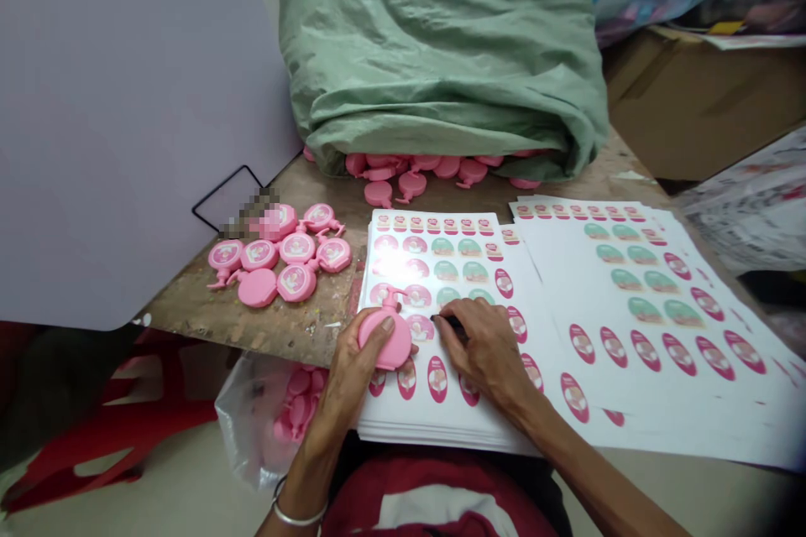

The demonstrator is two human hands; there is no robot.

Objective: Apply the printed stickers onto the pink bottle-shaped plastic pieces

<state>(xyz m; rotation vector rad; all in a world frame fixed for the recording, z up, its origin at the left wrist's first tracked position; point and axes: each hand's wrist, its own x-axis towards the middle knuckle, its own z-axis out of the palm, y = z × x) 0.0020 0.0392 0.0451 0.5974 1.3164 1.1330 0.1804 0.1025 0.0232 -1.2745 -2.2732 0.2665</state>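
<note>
My left hand [353,373] is wrapped round a small pink toy pump bottle [394,346], its nozzle up and its plain round side facing me. The bottle is held over a stack of sticker sheets [419,424]. My right hand [488,352] rests low on the top sheet with its fingers pinched round a small dark tool [454,325], mostly hidden by the fingers. The tool's tip is beside a pink oval sticker [421,328]. Rows of pink and green stickers surround both hands.
Several pink bottles [297,248], most with stickers, lie at the left on the wooden table [295,331]. More spill from a green sack [441,42] at the back. Other sticker sheets [547,268] lie at the right. A plastic bag [243,419] of pink pieces hangs below the edge.
</note>
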